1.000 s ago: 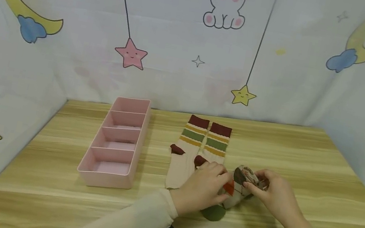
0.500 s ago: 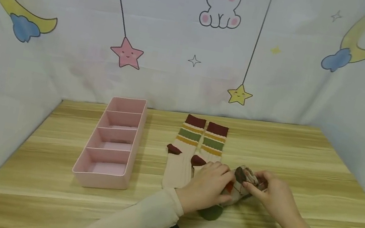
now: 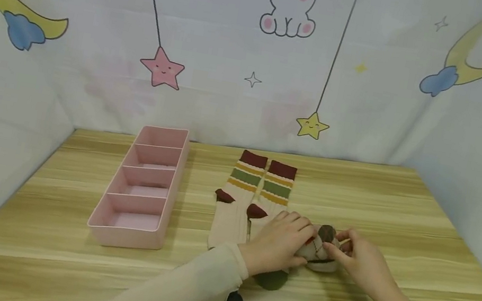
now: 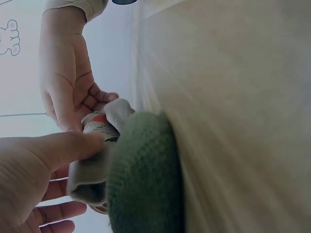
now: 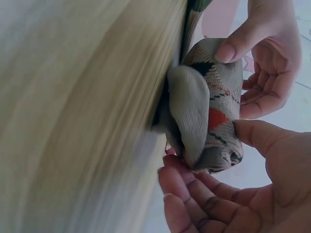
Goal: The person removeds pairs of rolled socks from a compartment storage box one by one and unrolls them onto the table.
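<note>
Both hands hold a rolled-up argyle sock bundle (image 3: 320, 246), greyish beige with red and dark diamonds, low over the table. My left hand (image 3: 278, 244) grips its left end, thumb on the near side in the left wrist view. My right hand (image 3: 361, 260) pinches the right end between thumb and fingers; in the right wrist view its thumb (image 5: 260, 136) presses the knit near a red diamond. A loose grey flap (image 5: 189, 114) folds along the roll's side. Below the left hand a rounded green knitted end (image 4: 146, 170) lies on the table, partly hidden by that hand.
Two cream socks (image 3: 232, 219) with maroon cuffs and striped tops lie side by side just beyond the left hand, one partly covered by it. Left of them stands a pink box (image 3: 162, 223) with several compartments. A printed fabric backdrop (image 3: 218, 60) rises behind the wooden table (image 3: 57, 258).
The sock roll has tipped over: its spiral end faced up earlier, and now its patterned side and a pale fold show. Both hands keep hold. The whole view has shifted slightly.
</note>
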Demonstrator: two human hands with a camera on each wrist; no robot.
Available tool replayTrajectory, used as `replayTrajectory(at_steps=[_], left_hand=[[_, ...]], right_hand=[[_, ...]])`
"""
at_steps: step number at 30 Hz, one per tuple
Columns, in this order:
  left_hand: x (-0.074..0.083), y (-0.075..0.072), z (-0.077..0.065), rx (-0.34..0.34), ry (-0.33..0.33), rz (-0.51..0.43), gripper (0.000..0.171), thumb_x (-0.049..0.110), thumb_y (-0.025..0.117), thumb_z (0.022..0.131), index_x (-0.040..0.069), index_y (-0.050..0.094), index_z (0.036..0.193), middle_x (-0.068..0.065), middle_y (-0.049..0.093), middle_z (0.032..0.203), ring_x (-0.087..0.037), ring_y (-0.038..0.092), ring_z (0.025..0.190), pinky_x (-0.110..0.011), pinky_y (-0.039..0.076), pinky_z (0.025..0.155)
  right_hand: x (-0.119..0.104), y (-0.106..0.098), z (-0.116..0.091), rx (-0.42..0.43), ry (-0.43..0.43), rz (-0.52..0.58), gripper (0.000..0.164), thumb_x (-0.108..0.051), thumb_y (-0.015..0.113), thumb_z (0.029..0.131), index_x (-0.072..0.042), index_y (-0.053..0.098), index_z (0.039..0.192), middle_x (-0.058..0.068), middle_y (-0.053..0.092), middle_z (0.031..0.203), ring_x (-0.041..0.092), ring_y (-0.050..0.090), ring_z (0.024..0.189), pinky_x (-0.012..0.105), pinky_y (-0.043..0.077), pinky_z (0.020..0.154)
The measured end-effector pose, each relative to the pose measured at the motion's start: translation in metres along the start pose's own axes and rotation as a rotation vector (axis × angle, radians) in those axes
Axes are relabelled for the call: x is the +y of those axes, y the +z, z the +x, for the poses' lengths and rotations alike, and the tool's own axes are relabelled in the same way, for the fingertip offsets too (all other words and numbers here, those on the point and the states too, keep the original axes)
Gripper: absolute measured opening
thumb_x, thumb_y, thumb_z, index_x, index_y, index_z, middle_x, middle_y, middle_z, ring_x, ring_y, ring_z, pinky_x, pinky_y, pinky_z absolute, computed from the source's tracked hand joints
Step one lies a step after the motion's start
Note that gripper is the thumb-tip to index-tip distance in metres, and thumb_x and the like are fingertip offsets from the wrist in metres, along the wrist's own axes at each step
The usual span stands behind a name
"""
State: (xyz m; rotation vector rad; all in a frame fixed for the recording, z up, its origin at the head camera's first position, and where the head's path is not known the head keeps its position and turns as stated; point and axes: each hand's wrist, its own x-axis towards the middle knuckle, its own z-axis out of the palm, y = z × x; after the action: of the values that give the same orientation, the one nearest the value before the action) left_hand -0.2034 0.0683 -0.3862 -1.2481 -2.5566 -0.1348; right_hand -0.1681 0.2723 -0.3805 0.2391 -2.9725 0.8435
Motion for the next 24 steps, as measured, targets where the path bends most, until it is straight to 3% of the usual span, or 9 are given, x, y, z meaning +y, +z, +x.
replayTrajectory(at_steps=[4,7,9,13,15,17,24], left_hand=[[-0.003,0.002,0.004,-0.015,0.005,-0.038,0.039,0.034,0.070,0.086,0.022,0.059,0.121,0.007,0.061,0.122,-0.011,0.053,0.113,-0.027,0.041,0.095],[-0.004,0.002,0.007,-0.037,0.006,-0.064,0.037,0.027,0.067,0.087,0.022,0.059,0.123,0.007,0.061,0.124,-0.012,0.053,0.116,-0.028,0.040,0.097],[-0.005,0.002,0.009,-0.052,0.009,-0.073,0.037,0.026,0.066,0.088,0.022,0.059,0.124,0.007,0.061,0.125,-0.012,0.052,0.118,-0.029,0.039,0.099],[-0.005,0.002,0.011,-0.059,0.024,-0.080,0.037,0.026,0.064,0.090,0.023,0.058,0.126,0.007,0.060,0.126,-0.012,0.051,0.120,-0.030,0.039,0.100],[-0.006,0.003,0.010,-0.051,0.026,-0.087,0.037,0.027,0.064,0.090,0.023,0.058,0.126,0.008,0.060,0.127,-0.012,0.050,0.121,-0.030,0.039,0.101],[-0.007,0.003,0.010,-0.037,0.025,-0.095,0.037,0.026,0.064,0.090,0.023,0.058,0.126,0.008,0.060,0.126,-0.012,0.050,0.120,-0.030,0.038,0.101],[-0.010,0.003,0.009,-0.010,-0.017,-0.120,0.032,0.026,0.061,0.093,0.025,0.059,0.125,0.009,0.061,0.124,-0.011,0.051,0.118,-0.030,0.039,0.102]], right_hand=[[0.002,-0.001,0.002,-0.032,0.008,-0.020,0.053,-0.041,0.060,0.093,0.006,0.056,0.116,0.015,0.070,0.096,0.022,0.066,0.081,0.033,0.052,0.064],[0.004,0.000,0.003,0.010,-0.026,-0.061,0.053,-0.040,0.063,0.091,0.004,0.054,0.121,0.020,0.067,0.107,0.030,0.066,0.090,0.040,0.053,0.068],[0.005,0.001,0.004,0.094,-0.115,-0.106,0.048,-0.033,0.069,0.087,0.001,0.056,0.118,0.020,0.065,0.109,0.033,0.064,0.093,0.043,0.053,0.069],[0.010,0.003,0.009,0.288,-0.403,-0.216,0.034,-0.014,0.083,0.072,-0.007,0.066,0.100,0.010,0.065,0.100,0.026,0.061,0.089,0.041,0.052,0.070],[0.013,0.004,0.011,0.344,-0.523,-0.254,0.033,-0.008,0.086,0.065,-0.010,0.069,0.093,0.005,0.065,0.095,0.022,0.061,0.086,0.039,0.052,0.071],[0.014,0.004,0.013,0.357,-0.583,-0.267,0.033,-0.006,0.086,0.063,-0.011,0.070,0.091,0.003,0.066,0.093,0.020,0.061,0.084,0.038,0.052,0.069],[0.018,0.004,0.013,0.293,-0.535,-0.274,0.028,-0.017,0.085,0.067,-0.014,0.072,0.092,0.003,0.070,0.094,0.022,0.064,0.087,0.043,0.052,0.072]])
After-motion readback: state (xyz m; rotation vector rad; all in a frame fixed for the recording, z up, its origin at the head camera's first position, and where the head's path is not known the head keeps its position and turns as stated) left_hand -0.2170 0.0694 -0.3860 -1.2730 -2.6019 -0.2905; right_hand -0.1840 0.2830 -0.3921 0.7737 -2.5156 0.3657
